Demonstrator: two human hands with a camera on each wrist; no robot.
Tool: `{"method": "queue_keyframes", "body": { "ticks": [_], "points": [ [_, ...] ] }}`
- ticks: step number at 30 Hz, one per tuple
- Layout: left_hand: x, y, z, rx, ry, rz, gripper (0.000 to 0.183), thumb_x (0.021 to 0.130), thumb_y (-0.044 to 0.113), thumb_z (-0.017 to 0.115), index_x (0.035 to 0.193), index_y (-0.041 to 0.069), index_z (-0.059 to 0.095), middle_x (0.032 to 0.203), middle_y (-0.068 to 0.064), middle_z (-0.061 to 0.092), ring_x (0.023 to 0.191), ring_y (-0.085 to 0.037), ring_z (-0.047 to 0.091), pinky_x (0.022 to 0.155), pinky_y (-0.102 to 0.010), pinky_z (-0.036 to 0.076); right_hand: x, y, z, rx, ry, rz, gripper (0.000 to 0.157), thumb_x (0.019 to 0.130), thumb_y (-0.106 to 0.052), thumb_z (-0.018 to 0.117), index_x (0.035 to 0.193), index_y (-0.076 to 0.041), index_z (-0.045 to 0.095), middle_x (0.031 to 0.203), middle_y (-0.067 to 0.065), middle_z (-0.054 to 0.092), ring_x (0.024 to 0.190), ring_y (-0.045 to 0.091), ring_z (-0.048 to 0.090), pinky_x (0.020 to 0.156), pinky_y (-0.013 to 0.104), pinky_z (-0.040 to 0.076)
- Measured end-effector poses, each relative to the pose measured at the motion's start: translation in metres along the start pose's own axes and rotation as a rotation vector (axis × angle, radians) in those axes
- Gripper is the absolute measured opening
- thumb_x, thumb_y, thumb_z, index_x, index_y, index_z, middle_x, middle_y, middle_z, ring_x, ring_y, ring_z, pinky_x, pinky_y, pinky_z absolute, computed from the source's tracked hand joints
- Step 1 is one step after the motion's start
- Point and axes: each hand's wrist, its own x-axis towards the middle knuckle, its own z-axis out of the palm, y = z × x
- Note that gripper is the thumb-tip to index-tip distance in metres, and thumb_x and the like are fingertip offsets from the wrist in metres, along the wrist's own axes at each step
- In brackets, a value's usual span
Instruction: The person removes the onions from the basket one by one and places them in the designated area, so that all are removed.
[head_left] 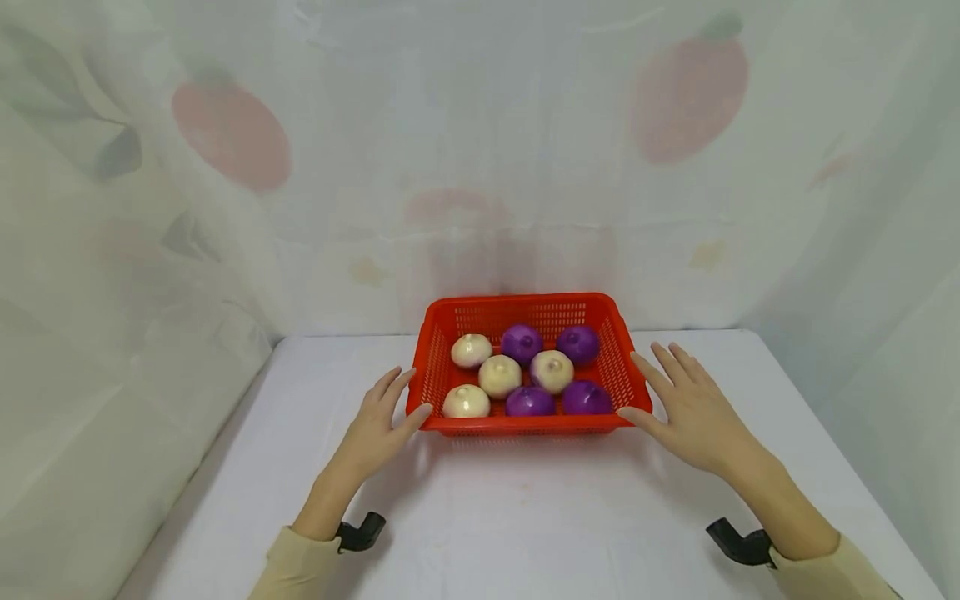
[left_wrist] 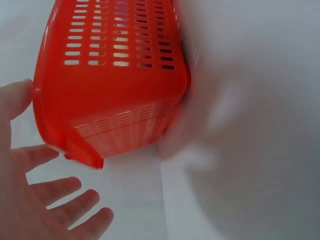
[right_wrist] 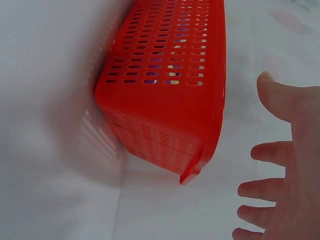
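Observation:
A red plastic basket (head_left: 525, 424) with slotted walls stands on the white table. In it lie several purple onions (head_left: 522, 343) and several pale, whitish onions (head_left: 500, 377). My left hand (head_left: 375, 429) is at the basket's left front corner, fingers spread and thumb tip right at the rim in the left wrist view. On the other side, my right hand (head_left: 693, 417) has its fingers extended beside the right rim. The right wrist view shows a gap between this hand (right_wrist: 285, 165) and the basket wall (right_wrist: 155, 115). Neither hand grips anything.
The white table (head_left: 510, 517) reaches back to a pale curtain (head_left: 480, 167) printed with red fruit. Curtain also hangs along the left and right sides. A black curved mount is strapped at each wrist, the left mount (head_left: 363, 532) and the right mount (head_left: 738, 543).

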Motion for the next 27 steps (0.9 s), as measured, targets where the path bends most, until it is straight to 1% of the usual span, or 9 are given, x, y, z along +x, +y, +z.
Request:
{"method": "queue_keyframes", "body": {
  "ticks": [4, 5, 10, 12, 16, 18, 23, 27],
  "points": [
    [0.003, 0.001, 0.005, -0.064, -0.014, -0.035, 0.072, 0.099, 0.056, 0.057, 0.155, 0.015, 0.039, 0.161, -0.017, 0.029, 0.145, -0.043, 0.03, 0.105, -0.071, 0.036, 0.008, -0.004, 0.002, 0.019, -0.004, -0.004, 0.083, 0.095, -0.057, 0.061, 0.155, -0.005, 0.039, 0.16, 0.028, 0.029, 0.148, 0.049, 0.019, 0.115, 0.067, 0.02],
    [0.004, 0.001, 0.005, -0.084, -0.018, -0.044, 0.072, 0.099, 0.057, 0.057, 0.156, 0.015, 0.039, 0.161, -0.016, 0.028, 0.144, -0.043, 0.032, 0.106, -0.069, 0.036, 0.01, -0.004, 0.002, 0.022, -0.006, -0.005, 0.083, 0.094, -0.057, 0.062, 0.155, -0.006, 0.039, 0.16, 0.028, 0.029, 0.148, 0.048, 0.019, 0.116, 0.067, 0.021],
    [0.012, 0.0, 0.009, -0.192, -0.027, -0.059, 0.071, 0.099, 0.054, 0.059, 0.156, 0.016, 0.039, 0.16, -0.014, 0.031, 0.141, -0.038, 0.04, 0.105, -0.058, 0.045, 0.019, -0.007, 0.003, 0.048, -0.026, -0.004, 0.081, 0.095, -0.054, 0.063, 0.156, -0.007, 0.039, 0.16, 0.027, 0.029, 0.148, 0.048, 0.02, 0.114, 0.068, 0.023],
    [0.014, 0.0, 0.011, -0.241, -0.039, -0.061, 0.07, 0.099, 0.052, 0.061, 0.156, 0.017, 0.039, 0.159, -0.013, 0.033, 0.141, -0.035, 0.04, 0.103, -0.055, 0.048, 0.023, -0.008, 0.004, 0.06, -0.037, -0.005, 0.082, 0.095, -0.054, 0.063, 0.156, -0.006, 0.038, 0.16, 0.027, 0.029, 0.147, 0.049, 0.021, 0.114, 0.068, 0.024],
    [0.017, -0.003, 0.015, -0.312, -0.062, -0.089, 0.069, 0.098, 0.049, 0.063, 0.155, 0.019, 0.039, 0.157, -0.012, 0.036, 0.141, -0.034, 0.04, 0.103, -0.054, 0.048, 0.032, -0.011, 0.003, 0.068, -0.063, -0.007, 0.082, 0.095, -0.056, 0.062, 0.157, -0.007, 0.037, 0.161, 0.026, 0.026, 0.147, 0.049, 0.022, 0.112, 0.069, 0.026],
    [0.017, -0.004, 0.017, -0.338, -0.065, -0.113, 0.068, 0.098, 0.048, 0.063, 0.155, 0.021, 0.039, 0.157, -0.011, 0.036, 0.142, -0.034, 0.04, 0.105, -0.055, 0.046, 0.037, -0.013, 0.003, 0.071, -0.073, -0.01, 0.082, 0.095, -0.056, 0.062, 0.157, -0.008, 0.036, 0.162, 0.025, 0.025, 0.147, 0.049, 0.022, 0.112, 0.069, 0.027],
    [0.018, -0.004, 0.019, -0.402, -0.074, -0.161, 0.067, 0.098, 0.049, 0.064, 0.155, 0.026, 0.038, 0.159, -0.009, 0.036, 0.142, -0.033, 0.04, 0.109, -0.06, 0.04, 0.049, -0.015, 0.003, 0.097, -0.081, -0.036, 0.08, 0.095, -0.05, 0.065, 0.157, -0.008, 0.037, 0.162, 0.025, 0.026, 0.145, 0.05, 0.025, 0.108, 0.07, 0.032],
    [0.02, -0.004, 0.023, -0.468, -0.088, -0.171, 0.068, 0.097, 0.051, 0.064, 0.155, 0.026, 0.037, 0.16, -0.009, 0.036, 0.143, -0.034, 0.039, 0.11, -0.062, 0.037, 0.058, -0.018, 0.003, 0.102, -0.088, -0.058, 0.078, 0.096, -0.051, 0.064, 0.156, -0.008, 0.038, 0.16, 0.025, 0.028, 0.144, 0.049, 0.029, 0.107, 0.069, 0.035]
  ]
}}
